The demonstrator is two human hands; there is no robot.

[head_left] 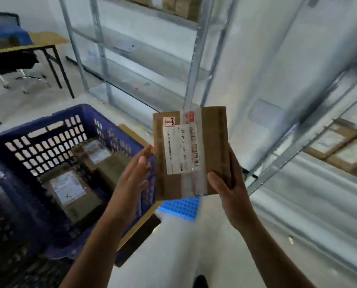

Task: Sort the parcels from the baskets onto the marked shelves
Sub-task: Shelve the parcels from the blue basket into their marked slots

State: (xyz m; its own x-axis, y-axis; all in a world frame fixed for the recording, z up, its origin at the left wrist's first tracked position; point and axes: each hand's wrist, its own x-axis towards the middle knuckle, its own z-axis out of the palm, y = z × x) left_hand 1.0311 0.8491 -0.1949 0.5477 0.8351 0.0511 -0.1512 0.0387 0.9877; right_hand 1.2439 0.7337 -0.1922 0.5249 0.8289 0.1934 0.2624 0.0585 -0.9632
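One raised parcel (191, 152) is facing the camera, while two more parcels (69, 188) (98, 154) are lying in one blue basket (34, 125). Two metal shelving units (196, 59) (298, 145) are standing nearby.

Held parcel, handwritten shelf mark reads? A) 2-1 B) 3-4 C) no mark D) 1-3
D: the red-bordered sticker at the top left of the parcel, which the right hand grips, reads 1-3.
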